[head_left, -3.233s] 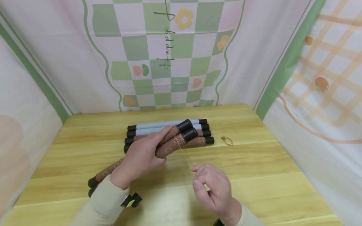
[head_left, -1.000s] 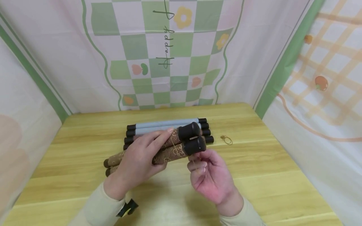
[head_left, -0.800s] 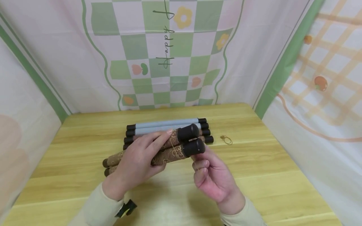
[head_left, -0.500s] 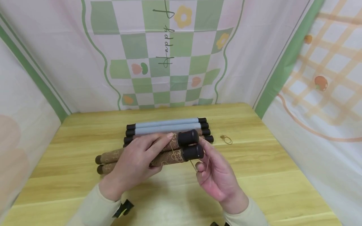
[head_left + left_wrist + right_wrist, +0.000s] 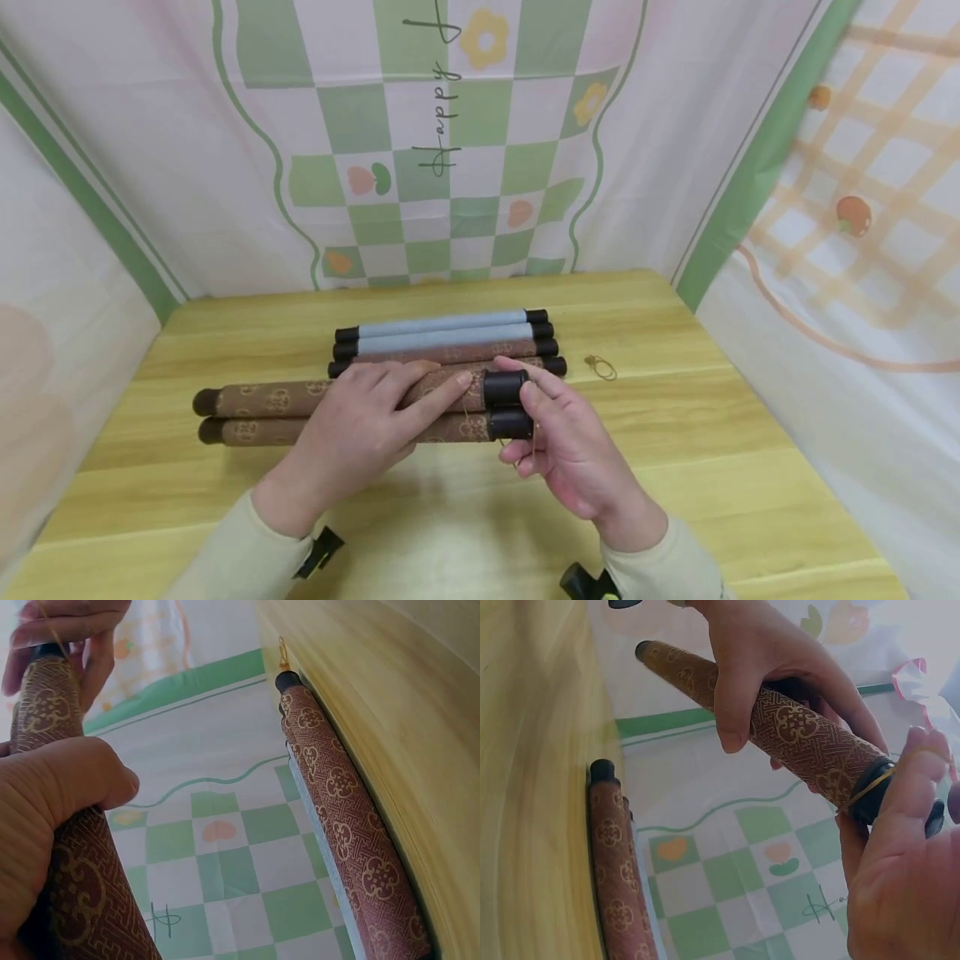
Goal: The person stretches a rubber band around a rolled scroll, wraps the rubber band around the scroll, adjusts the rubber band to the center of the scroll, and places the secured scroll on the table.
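Two brown brocade-patterned scrolls (image 5: 266,400) with black end knobs lie side by side above the table, level in the head view. My left hand (image 5: 367,421) grips both near their right half, its thumb along the near side in the left wrist view. At their right ends, my right hand (image 5: 581,450) has its fingers around the black knobs (image 5: 507,388). A thin yellowish rubber band (image 5: 874,789) runs from the scrolls' ends to the right fingers, which hook it. Part of the band is hidden behind the knobs and fingers.
Two light blue scrolls (image 5: 442,325) and two brown scrolls (image 5: 501,351) lie in a row at the back of the wooden table (image 5: 720,467). A loose rubber band (image 5: 602,367) rests to their right. Patterned cloth (image 5: 480,175) hangs behind and at both sides.
The held scrolls have turned from slanted to level and come lower on the right. My right hand has moved from tugging the band below to the knobs, its fingers now around them.
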`<state>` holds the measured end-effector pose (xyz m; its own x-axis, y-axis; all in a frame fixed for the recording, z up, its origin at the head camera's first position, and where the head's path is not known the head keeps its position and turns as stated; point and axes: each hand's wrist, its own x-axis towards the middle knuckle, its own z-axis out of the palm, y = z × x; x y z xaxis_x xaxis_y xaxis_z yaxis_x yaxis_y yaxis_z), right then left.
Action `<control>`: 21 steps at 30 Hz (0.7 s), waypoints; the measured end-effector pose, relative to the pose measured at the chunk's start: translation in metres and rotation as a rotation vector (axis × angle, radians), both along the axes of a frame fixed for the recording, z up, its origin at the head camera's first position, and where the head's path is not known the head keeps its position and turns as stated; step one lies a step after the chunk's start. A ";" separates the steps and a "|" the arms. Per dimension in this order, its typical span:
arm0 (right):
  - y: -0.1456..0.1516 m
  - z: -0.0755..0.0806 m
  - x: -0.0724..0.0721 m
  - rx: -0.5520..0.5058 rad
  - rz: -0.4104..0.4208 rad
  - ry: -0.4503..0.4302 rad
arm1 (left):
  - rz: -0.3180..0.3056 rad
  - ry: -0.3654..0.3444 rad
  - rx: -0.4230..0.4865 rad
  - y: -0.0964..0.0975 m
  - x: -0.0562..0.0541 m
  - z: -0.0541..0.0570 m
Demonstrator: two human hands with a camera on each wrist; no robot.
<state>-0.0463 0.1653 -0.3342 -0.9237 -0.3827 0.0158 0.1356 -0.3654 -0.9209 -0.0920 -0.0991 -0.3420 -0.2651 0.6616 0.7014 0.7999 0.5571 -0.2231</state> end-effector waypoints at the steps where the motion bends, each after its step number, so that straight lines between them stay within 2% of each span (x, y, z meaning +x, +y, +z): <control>1: 0.000 0.001 0.000 0.026 -0.006 -0.009 | 0.014 0.008 -0.014 0.000 0.000 0.000; 7: -0.001 0.004 -0.004 0.207 -0.023 -0.007 | 0.066 0.020 -0.095 0.000 0.004 0.003; 14: -0.004 0.002 -0.008 0.292 -0.041 -0.040 | 0.035 0.150 -0.047 0.006 0.004 0.008; 21: -0.006 -0.001 -0.012 0.367 -0.065 0.005 | 0.045 0.201 -0.046 0.010 0.005 0.009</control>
<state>-0.0582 0.1590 -0.3347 -0.9466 -0.3042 -0.1070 0.1181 -0.0184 -0.9928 -0.0869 -0.0891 -0.3332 -0.1528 0.6848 0.7125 0.7114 0.5767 -0.4017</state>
